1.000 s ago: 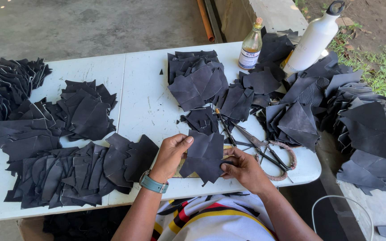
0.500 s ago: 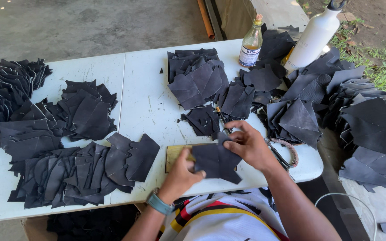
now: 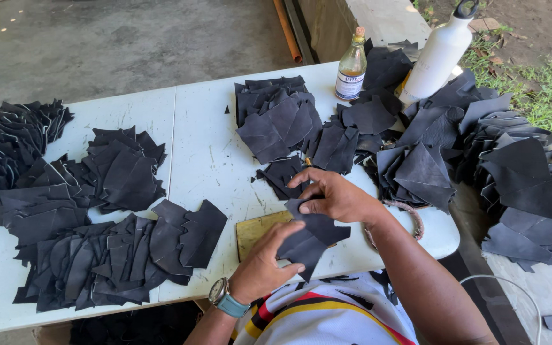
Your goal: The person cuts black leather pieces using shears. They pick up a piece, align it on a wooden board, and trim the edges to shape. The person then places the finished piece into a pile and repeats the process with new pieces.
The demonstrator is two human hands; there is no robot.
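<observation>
A cut piece of black leather (image 3: 311, 233) lies near the front edge of the white table (image 3: 212, 153), partly over a tan pattern card (image 3: 257, 230). My left hand (image 3: 266, 265), with a teal wristwatch, presses its fingers on the lower part of the piece. My right hand (image 3: 333, 195) pinches the top edge of the same piece, beside a small pile of black pieces (image 3: 285, 174). Scissors with taped handles (image 3: 410, 220) lie mostly hidden under my right forearm.
Fanned stacks of black leather pieces cover the left of the table (image 3: 103, 255), its middle back (image 3: 273, 118) and the right end (image 3: 499, 172). A small glass bottle with a cork (image 3: 351, 67) and a white water bottle (image 3: 439, 54) stand at the back.
My right hand moved up and left from the scissors area onto the piece's top edge. My left hand slid right and down onto the piece, uncovering the tan card.
</observation>
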